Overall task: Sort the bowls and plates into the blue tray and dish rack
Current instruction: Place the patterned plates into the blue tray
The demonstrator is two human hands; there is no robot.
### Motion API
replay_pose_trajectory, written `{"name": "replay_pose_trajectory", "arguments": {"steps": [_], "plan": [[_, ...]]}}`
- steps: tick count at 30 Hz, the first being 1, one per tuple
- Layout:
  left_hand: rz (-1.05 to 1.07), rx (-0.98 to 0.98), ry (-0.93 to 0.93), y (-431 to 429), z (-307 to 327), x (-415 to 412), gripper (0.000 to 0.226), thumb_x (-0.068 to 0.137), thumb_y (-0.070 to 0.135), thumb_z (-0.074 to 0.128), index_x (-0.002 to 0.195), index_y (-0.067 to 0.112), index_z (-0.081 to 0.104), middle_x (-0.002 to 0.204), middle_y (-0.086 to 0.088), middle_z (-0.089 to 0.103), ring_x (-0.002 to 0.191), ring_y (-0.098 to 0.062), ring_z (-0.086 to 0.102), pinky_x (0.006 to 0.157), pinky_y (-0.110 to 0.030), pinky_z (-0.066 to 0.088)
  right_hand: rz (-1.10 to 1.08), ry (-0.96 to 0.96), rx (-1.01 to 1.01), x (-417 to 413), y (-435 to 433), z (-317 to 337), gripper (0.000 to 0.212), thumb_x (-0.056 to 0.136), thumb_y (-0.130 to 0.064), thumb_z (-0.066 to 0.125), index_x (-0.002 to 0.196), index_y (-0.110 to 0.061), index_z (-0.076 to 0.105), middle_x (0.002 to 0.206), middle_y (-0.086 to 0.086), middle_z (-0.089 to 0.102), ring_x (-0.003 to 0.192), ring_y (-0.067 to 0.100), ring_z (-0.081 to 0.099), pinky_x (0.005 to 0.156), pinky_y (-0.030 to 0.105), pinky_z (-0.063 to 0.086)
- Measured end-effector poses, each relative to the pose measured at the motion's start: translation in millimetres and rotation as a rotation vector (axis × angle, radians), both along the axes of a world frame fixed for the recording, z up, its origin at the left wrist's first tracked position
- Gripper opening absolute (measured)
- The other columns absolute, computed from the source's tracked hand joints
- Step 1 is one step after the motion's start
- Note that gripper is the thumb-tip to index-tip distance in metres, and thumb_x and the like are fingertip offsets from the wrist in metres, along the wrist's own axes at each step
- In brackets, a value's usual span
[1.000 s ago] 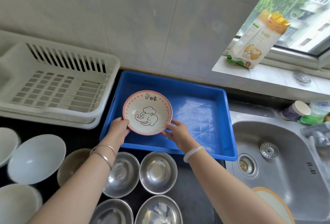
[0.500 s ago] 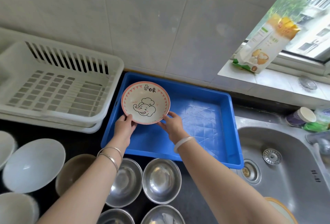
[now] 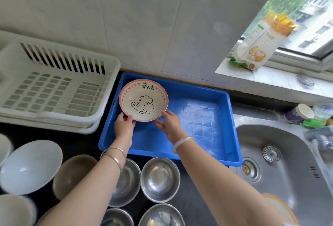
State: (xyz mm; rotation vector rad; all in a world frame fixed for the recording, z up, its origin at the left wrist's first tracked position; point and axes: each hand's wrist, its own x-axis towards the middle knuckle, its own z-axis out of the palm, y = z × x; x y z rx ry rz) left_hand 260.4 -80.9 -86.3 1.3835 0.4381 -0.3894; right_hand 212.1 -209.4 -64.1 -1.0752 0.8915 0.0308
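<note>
A: Where's the round pink-rimmed ceramic bowl with the elephant drawing?

B: Over the far left corner of the blue rectangular plastic tray, tilted toward the camera. The left hand curls around its near left rim and the right hand pinches the near right rim; both are closed on it. Whether its base touches the tray floor, I can't tell.

A: What could go wrong?

B: It's glazed and smooth, held only by the near edge. A loose grip would probably let it tip forward and knock the tray's hard wall, which might chip it.

A: And the rest?

B: Shiny round steel bowls and white plastic-looking bowls wait on the dark tabletop; the white slatted plastic dish rack holds nothing.
</note>
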Motion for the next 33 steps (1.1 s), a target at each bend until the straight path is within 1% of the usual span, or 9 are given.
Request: {"name": "replay_pose_trajectory", "arguments": {"steps": [3, 5, 9, 14, 20, 23, 28, 31, 33], "plan": [[0.0, 0.01, -0.013, -4.1, 6.8, -13.8, 0.03, 0.095, 0.007, 0.046, 0.123, 0.01, 0.056, 0.104, -0.003, 0.06, 0.094, -0.013, 0.057, 0.087, -0.023, 0.046, 0.132, 0.031, -0.102, -9.3, 1.1, 7.0, 0.038, 0.098, -0.034, 0.043, 0.133, -0.022, 0.048, 0.122, -0.003, 0.055, 0.106, 0.023, 0.06, 0.084, 0.03, 0.052], [0.007, 0.005, 0.019, -5.7, 11.0, -24.4, 0.034, 0.095, 0.007, 0.042, 0.128, 0.007, 0.053, 0.083, 0.0, 0.054, 0.075, -0.009, 0.051, 0.077, -0.022, 0.045, 0.211, 0.05, -0.217, -19.2, -0.9, 10.0, 0.039, 0.098, -0.036, 0.041, 0.133, -0.021, 0.047, 0.122, -0.004, 0.051, 0.112, 0.026, 0.057, 0.089, 0.035, 0.05], [-0.079, -0.018, 0.016, -14.7, 28.6, -57.6, 0.03, 0.096, 0.006, 0.039, 0.114, 0.023, 0.054, 0.071, 0.005, 0.04, 0.069, -0.009, 0.04, 0.066, -0.014, 0.038, 0.276, 0.04, -0.458, -56.3, -12.5, 15.3, 0.039, 0.099, -0.029, 0.038, 0.135, -0.017, 0.045, 0.119, -0.003, 0.052, 0.103, 0.02, 0.058, 0.094, 0.038, 0.047], [-0.272, 0.011, 0.049, -50.5, 50.8, -121.7, 0.033, 0.095, 0.009, 0.048, 0.127, 0.005, 0.052, 0.103, -0.008, 0.057, 0.097, -0.017, 0.054, 0.078, -0.019, 0.046, 0.208, 0.038, -0.662, -130.5, -35.1, 30.9, 0.031, 0.098, -0.026, 0.039, 0.121, -0.016, 0.057, 0.109, -0.001, 0.061, 0.094, 0.018, 0.062, 0.09, 0.039, 0.049], [-0.723, 0.115, 0.013, -106.2, 58.6, -215.9, 0.029, 0.094, 0.007, 0.046, 0.12, 0.0, 0.057, 0.101, -0.01, 0.059, 0.095, -0.019, 0.055, 0.079, -0.02, 0.048, 0.102, 0.165, -0.971, -249.7, -85.4, 47.4, 0.025, 0.096, -0.02, 0.046, 0.111, -0.015, 0.066, 0.106, 0.0, 0.068, 0.094, 0.013, 0.059, 0.074, 0.019, 0.036], [-0.994, 0.282, -0.096, -125.1, 53.4, -255.0, 0.03, 0.095, 0.016, 0.048, 0.123, 0.011, 0.058, 0.113, -0.004, 0.062, 0.099, -0.018, 0.059, 0.096, -0.033, 0.048, 0.039, 0.295, -1.076, -311.3, -111.7, 47.8, 0.024, 0.095, -0.016, 0.049, 0.113, -0.012, 0.064, 0.111, 0.006, 0.068, 0.101, 0.022, 0.061, 0.079, 0.026, 0.041], [-1.19, 0.346, -0.073, -147.2, 45.1, -302.6, 0.04, 0.093, 0.02, 0.053, 0.132, 0.016, 0.05, 0.129, -0.004, 0.057, 0.117, -0.02, 0.055, 0.102, -0.037, 0.045, -0.019, 0.512, -1.153, -390.6, -136.2, 37.9, 0.032, 0.091, -0.009, 0.053, 0.122, -0.011, 0.059, 0.122, 0.008, 0.062, 0.113, 0.029, 0.054, 0.097, 0.037, 0.042], [-1.177, 0.264, 0.046, -153.1, 38.6, -322.7, 0.042, 0.092, 0.014, 0.054, 0.133, 0.021, 0.049, 0.121, -0.001, 0.059, 0.111, -0.022, 0.057, 0.095, -0.043, 0.05, -0.06, 0.553, -1.071, -418.6, -137.7, 28.2, 0.037, 0.091, -0.008, 0.052, 0.128, -0.012, 0.054, 0.126, 0.007, 0.059, 0.116, 0.028, 0.053, 0.095, 0.037, 0.043], [-1.135, 0.234, 0.129, -154.4, 35.8, -330.2, 0.042, 0.093, 0.01, 0.05, 0.131, 0.027, 0.048, 0.111, 0.001, 0.058, 0.1, -0.021, 0.058, 0.076, -0.037, 0.057, -0.092, 0.586, -0.991, -430.5, -137.3, 20.9, 0.033, 0.093, -0.012, 0.051, 0.126, -0.016, 0.056, 0.119, 0.007, 0.064, 0.107, 0.029, 0.059, 0.083, 0.034, 0.046]]}}
